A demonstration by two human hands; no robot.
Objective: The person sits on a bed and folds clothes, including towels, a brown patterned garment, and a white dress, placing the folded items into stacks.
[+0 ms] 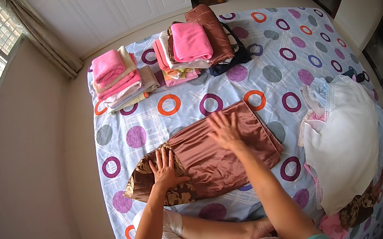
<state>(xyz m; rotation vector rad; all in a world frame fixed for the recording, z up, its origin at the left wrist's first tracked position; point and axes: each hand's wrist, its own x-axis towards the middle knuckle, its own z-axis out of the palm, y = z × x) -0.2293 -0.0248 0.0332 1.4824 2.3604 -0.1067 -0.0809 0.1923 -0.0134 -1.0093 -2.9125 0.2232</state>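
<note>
A folded reddish-brown satin cloth [210, 162] with a dark brown and gold floral end [148, 177] lies flat on the patterned bedsheet [150, 123], in front of my crossed legs. My left hand [164, 170] rests palm down with fingers spread on the floral part, near the seam with the satin. Spread over the upper middle of the satin part is my right hand [225, 132], slightly blurred, also palm down. Neither hand grips the cloth. Some wrinkles run along the satin.
At the far side of the bed stand a stack of folded towels and cloths [116, 75], a second folded stack [191, 41] and a folded brown satin piece [212, 31]. A loose heap of laundry with a white cloth [341, 139] on top lies at the right. A barred window is left.
</note>
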